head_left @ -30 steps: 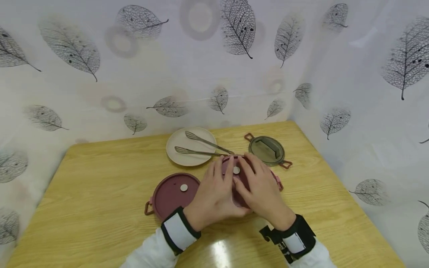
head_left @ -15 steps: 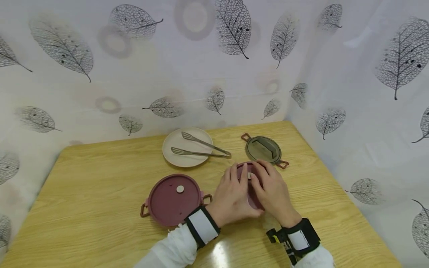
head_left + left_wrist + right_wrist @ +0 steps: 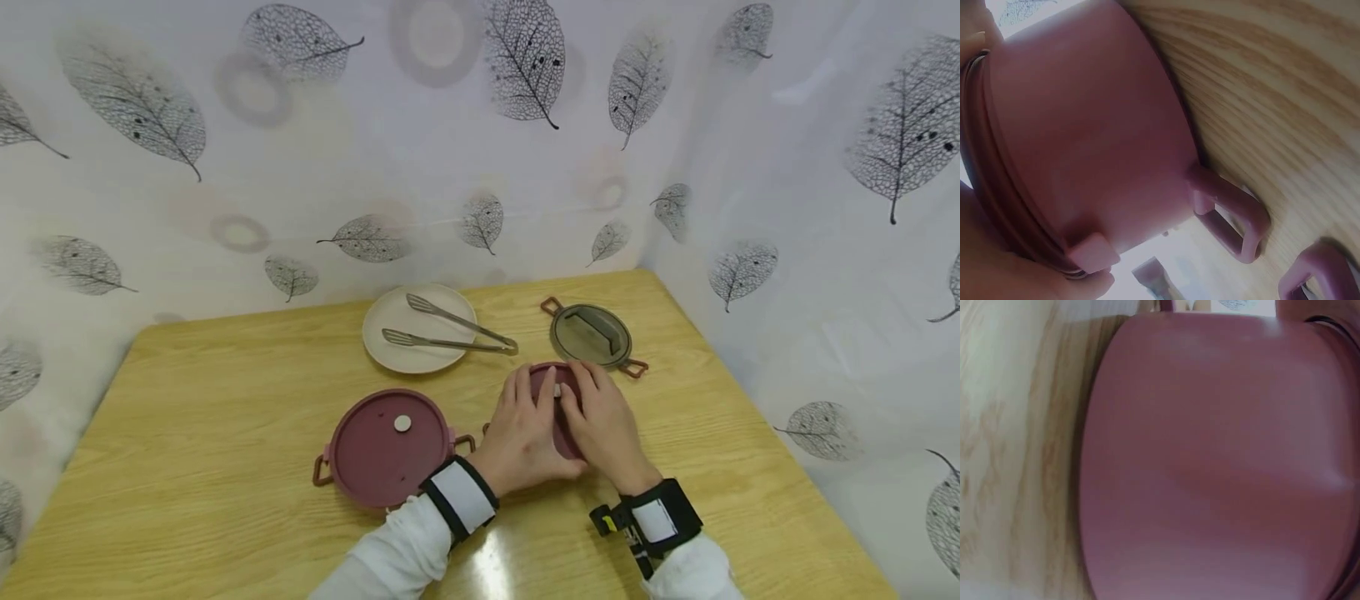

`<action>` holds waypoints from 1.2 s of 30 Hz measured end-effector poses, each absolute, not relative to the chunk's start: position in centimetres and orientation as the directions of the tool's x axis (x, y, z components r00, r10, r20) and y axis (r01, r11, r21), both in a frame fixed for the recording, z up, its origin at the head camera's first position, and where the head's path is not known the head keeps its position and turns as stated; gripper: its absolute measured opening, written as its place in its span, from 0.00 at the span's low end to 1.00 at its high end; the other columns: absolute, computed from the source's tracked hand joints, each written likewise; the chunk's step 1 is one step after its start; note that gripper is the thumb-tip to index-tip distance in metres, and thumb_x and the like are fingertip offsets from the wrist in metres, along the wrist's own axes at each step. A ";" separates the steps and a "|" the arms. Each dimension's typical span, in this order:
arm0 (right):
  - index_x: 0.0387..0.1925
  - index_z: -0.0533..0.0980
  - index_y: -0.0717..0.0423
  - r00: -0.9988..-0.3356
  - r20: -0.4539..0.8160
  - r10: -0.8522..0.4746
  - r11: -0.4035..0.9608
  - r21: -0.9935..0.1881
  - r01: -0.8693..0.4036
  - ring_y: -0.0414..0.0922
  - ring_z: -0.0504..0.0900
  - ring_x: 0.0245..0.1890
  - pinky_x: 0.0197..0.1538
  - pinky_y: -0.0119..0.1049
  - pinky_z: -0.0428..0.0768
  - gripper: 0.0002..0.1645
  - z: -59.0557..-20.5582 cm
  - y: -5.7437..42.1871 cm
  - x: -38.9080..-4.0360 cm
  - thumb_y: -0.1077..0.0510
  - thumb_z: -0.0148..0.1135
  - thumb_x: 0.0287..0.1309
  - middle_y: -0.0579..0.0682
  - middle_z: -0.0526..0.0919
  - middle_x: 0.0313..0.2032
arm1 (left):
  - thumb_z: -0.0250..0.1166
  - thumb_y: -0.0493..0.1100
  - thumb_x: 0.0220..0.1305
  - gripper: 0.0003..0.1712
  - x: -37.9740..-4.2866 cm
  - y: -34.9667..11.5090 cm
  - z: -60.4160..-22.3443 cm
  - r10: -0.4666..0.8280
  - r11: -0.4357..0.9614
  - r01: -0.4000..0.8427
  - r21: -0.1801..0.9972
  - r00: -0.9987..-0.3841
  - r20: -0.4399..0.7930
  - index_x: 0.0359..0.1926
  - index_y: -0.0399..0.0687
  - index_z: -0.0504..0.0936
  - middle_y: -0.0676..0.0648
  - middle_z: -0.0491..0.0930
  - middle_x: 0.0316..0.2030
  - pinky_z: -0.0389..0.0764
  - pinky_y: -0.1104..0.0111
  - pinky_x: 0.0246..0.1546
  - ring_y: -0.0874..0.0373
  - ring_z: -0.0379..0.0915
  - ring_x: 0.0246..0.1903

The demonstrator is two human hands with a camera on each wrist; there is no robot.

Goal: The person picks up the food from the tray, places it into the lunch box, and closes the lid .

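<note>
A maroon pot (image 3: 1091,131) stands on the wooden table, a handle (image 3: 1232,212) low on its wall. Its round maroon lid (image 3: 564,427), with a small white knob, sits over the mouth, largely covered by both hands. My left hand (image 3: 519,437) spans the lid, fingers over the far rim and thumb at the near rim. From the other side my right hand (image 3: 603,421) grips the lid, its fingertips at the far edge and its thumb beside the knob. In the right wrist view the pot's smooth wall (image 3: 1210,456) fills most of the picture.
A second lidded maroon pot (image 3: 386,458) with two handles stands to the left. Behind it, metal tongs (image 3: 457,343) lie across a cream plate (image 3: 405,358). A small dark lidded pan (image 3: 577,342) with brown handles is at the back right. Patterned curtains (image 3: 405,150) border the table.
Both hands have moved right with the lid, from left of the pot's middle to over the pot. The left pot's right handle has come into sight. In the last half second little has moved.
</note>
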State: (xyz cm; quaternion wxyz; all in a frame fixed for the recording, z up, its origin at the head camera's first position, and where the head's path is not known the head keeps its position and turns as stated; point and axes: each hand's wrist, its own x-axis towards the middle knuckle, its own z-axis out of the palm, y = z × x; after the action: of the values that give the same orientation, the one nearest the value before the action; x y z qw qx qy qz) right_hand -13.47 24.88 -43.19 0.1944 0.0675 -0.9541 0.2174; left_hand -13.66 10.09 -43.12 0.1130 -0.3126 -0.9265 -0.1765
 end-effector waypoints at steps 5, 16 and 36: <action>0.57 0.72 0.66 -0.915 0.401 -0.039 0.894 -0.396 -0.212 0.57 0.74 0.52 0.53 0.55 0.74 0.27 -43.6 25.1 -13.5 0.52 0.51 0.63 0.64 0.73 0.54 | 0.62 0.78 0.32 0.72 -13.8 10.4 -43.4 0.547 0.739 0.619 0.267 -0.782 0.298 0.71 0.36 0.54 0.27 0.59 0.63 0.66 0.52 0.62 0.38 0.53 0.65; 0.54 0.74 0.66 -0.893 0.450 -0.036 0.896 -0.382 -0.228 0.56 0.75 0.49 0.50 0.56 0.75 0.25 -43.7 25.2 -13.3 0.54 0.54 0.60 0.63 0.75 0.50 | 0.66 0.76 0.26 0.73 -13.4 10.4 -44.3 0.517 0.709 0.630 0.317 -0.770 0.374 0.70 0.37 0.57 0.26 0.58 0.63 0.69 0.51 0.60 0.38 0.54 0.63; 0.63 0.69 0.64 -0.917 0.390 -0.083 0.950 -0.245 -0.191 0.55 0.73 0.51 0.52 0.53 0.75 0.30 -44.5 25.1 -14.6 0.50 0.46 0.65 0.61 0.74 0.54 | 0.58 0.82 0.30 0.74 -14.2 10.4 -43.7 0.530 0.778 0.588 0.220 -0.803 0.272 0.71 0.35 0.56 0.27 0.60 0.63 0.66 0.53 0.62 0.39 0.55 0.64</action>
State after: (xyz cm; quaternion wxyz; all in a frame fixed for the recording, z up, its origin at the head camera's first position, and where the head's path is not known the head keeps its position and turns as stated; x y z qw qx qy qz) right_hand -14.56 25.13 -44.51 0.1910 0.0707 -0.9689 0.1406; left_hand -14.21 10.42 -43.68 0.0976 -0.2980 -0.9379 -0.1486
